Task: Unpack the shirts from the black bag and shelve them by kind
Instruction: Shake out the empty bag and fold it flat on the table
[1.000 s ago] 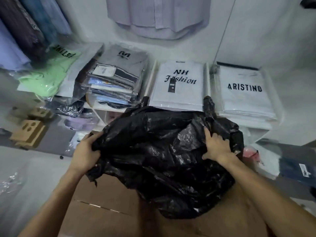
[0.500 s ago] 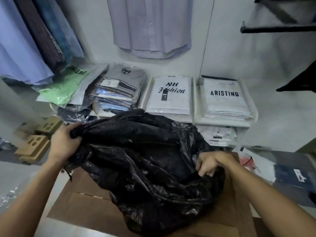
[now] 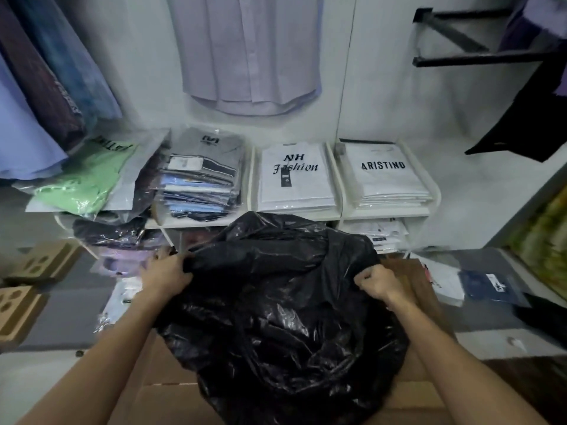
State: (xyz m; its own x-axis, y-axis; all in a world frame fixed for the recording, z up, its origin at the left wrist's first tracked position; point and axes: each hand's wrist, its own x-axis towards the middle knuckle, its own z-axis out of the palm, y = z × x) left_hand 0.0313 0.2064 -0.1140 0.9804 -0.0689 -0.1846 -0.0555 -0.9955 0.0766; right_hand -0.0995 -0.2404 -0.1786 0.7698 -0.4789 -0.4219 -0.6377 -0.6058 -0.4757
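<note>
Both bare forearms reach in from the lower corners of the frame; the left hand and right hand are each fisted, gripping crumpled black plastic at mid-frame.

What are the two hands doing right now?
Left hand: closed, gripping the black bag at its left edge.
Right hand: closed, gripping the bag's right edge.

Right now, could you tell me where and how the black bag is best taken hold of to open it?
Probably by the gathered rim on its two upper sides, coming from above and outside. The black bag sits slumped on a cardboard box with loose folds bunched at the top, and the left hand and right hand already grip those folds, so pulling them apart should open the mouth.
</note>
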